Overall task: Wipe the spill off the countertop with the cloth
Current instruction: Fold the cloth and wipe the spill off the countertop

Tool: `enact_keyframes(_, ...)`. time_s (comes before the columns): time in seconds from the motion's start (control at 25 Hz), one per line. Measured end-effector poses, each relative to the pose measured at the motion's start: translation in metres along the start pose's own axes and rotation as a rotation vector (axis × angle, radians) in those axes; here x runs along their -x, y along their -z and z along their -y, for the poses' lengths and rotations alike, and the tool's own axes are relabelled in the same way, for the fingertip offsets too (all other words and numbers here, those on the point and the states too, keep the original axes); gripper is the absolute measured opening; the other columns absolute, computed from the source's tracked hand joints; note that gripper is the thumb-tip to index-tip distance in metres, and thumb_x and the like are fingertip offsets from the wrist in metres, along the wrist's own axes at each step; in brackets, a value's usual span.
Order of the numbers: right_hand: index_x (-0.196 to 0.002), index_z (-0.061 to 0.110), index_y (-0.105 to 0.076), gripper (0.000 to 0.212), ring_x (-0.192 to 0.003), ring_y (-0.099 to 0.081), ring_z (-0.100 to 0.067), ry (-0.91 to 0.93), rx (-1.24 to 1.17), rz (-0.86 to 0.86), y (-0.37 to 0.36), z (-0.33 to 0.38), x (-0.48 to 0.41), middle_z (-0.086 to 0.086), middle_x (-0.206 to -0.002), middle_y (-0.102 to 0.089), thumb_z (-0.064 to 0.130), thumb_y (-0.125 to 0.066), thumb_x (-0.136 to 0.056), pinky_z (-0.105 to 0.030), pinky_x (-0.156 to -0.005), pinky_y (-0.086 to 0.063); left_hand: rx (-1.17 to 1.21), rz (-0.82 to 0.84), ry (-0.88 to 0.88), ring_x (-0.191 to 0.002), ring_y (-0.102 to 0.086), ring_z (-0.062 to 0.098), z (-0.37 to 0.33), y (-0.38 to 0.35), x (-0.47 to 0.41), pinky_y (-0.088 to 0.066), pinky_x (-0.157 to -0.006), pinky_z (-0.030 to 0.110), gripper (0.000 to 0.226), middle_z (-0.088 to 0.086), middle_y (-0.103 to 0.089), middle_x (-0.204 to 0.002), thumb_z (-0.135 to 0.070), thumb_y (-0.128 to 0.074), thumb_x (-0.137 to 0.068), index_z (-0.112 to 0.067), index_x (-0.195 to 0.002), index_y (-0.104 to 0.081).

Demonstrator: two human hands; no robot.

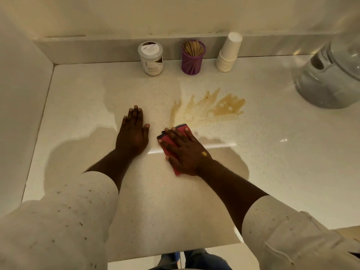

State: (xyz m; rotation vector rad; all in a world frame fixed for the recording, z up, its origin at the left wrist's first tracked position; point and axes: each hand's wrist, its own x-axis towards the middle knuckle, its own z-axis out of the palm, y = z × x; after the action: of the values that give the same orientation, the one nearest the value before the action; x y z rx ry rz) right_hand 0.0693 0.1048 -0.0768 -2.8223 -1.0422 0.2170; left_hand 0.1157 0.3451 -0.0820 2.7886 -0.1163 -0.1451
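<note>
A brownish spill [210,108] spreads in streaks across the pale speckled countertop [272,162], just beyond my hands. A folded red cloth [168,143] lies flat at the spill's near-left edge. My right hand [185,151] presses down on the cloth with fingers spread, covering most of it. My left hand [133,133] rests flat on the bare counter to the left of the cloth, fingers together, holding nothing.
Along the back wall stand a white jar labelled Masala Extract [151,58], a purple holder of wooden sticks [193,58] and a tilted stack of paper cups [228,53]. A clear water vessel [329,78] sits at the far right. A side wall bounds the left.
</note>
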Motion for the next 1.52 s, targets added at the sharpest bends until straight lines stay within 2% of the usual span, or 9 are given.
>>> enact_keyframes(0.24, -0.163, 0.032, -0.011, 0.070, -0.158, -0.001, -0.029, -0.030, 0.000, 0.009, 0.009, -0.034, -0.063, -0.009, -0.172, -0.006, 0.058, -0.028, -0.101, -0.057, -0.126, -0.002, -0.030, -0.057, -0.018, -0.156, -0.004, 0.024, 0.006, -0.010, -0.005, -0.008, -0.127, 0.043, 0.066, 0.012, -0.012, -0.168, -0.041, -0.021, -0.103, -0.009, -0.159, -0.013)
enact_keyframes(0.48, -0.163, 0.032, -0.008, 0.072, -0.158, 0.001, -0.028, -0.128, -0.022, -0.001, 0.020, -0.073, -0.103, -0.008, -0.172, -0.002, 0.060, -0.028, -0.100, -0.057, -0.126, 0.000, -0.032, -0.069, -0.025, -0.156, -0.005, 0.024, 0.006, -0.011, -0.005, -0.011, -0.127, 0.045, 0.065, 0.011, -0.013, -0.168, -0.040, -0.022, -0.103, -0.008, -0.159, -0.014)
enact_keyframes(0.64, -0.163, 0.031, -0.013, 0.070, -0.158, 0.001, -0.028, -0.229, -0.058, -0.047, 0.021, -0.084, -0.106, -0.008, -0.172, -0.002, 0.057, -0.031, -0.101, -0.054, -0.126, 0.004, -0.033, -0.077, -0.023, -0.156, -0.005, 0.024, 0.005, -0.009, -0.005, -0.011, -0.127, 0.045, 0.065, 0.011, -0.014, -0.168, -0.040, -0.022, -0.103, -0.008, -0.159, -0.015)
enact_keyframes(0.88, -0.163, 0.028, -0.014, 0.072, -0.158, 0.002, -0.028, -0.366, -0.062, -0.081, 0.013, -0.089, -0.066, -0.009, -0.172, -0.001, 0.060, -0.026, -0.100, -0.057, -0.126, -0.002, -0.036, -0.077, -0.023, -0.156, -0.007, 0.025, 0.005, -0.010, -0.003, -0.011, -0.127, 0.044, 0.064, 0.012, -0.015, -0.168, -0.039, -0.022, -0.104, -0.007, -0.159, -0.017)
enact_keyframes(1.16, -0.163, 0.026, -0.012, 0.071, -0.158, -0.002, -0.031, -0.393, -0.050, -0.095, 0.001, -0.042, 0.003, -0.014, -0.171, -0.005, 0.056, -0.030, -0.101, -0.058, -0.126, -0.002, -0.007, 0.000, -0.005, -0.156, 0.004, 0.022, 0.004, -0.006, -0.004, 0.000, -0.127, 0.040, 0.069, 0.010, -0.001, -0.169, -0.044, -0.017, -0.102, -0.010, -0.160, -0.004)
enact_keyframes(1.32, -0.164, 0.029, -0.004, 0.072, -0.158, 0.006, -0.028, -0.360, -0.083, -0.048, -0.004, 0.001, 0.034, -0.010, -0.172, 0.002, 0.055, -0.029, -0.101, -0.056, -0.126, -0.002, 0.052, 0.051, 0.023, -0.155, 0.009, 0.020, -0.012, 0.001, 0.006, 0.008, -0.126, 0.039, 0.068, 0.008, 0.004, -0.169, -0.045, -0.022, -0.104, -0.013, -0.160, 0.000)
enact_keyframes(1.44, -0.163, 0.031, 0.001, 0.072, -0.158, 0.010, -0.027, -0.330, -0.107, -0.019, -0.005, 0.028, 0.054, -0.008, -0.172, 0.006, 0.055, -0.028, -0.102, -0.054, -0.127, 0.002, 0.029, 0.029, -0.126, -0.155, 0.005, 0.020, -0.044, -0.013, 0.039, 0.008, -0.125, 0.040, 0.064, 0.006, -0.005, -0.169, -0.046, -0.026, -0.104, -0.017, -0.160, -0.013)
enact_keyframes(1.52, -0.164, 0.030, -0.003, 0.070, -0.158, 0.005, -0.027, -0.300, -0.171, -0.058, -0.003, 0.039, 0.068, -0.008, -0.172, 0.000, 0.051, -0.031, -0.104, -0.052, -0.127, 0.000, 0.024, 0.036, -0.233, -0.156, -0.003, 0.023, -0.061, -0.023, 0.061, 0.007, -0.125, 0.042, 0.065, 0.009, -0.019, -0.167, -0.049, -0.024, -0.101, -0.015, -0.157, -0.028)
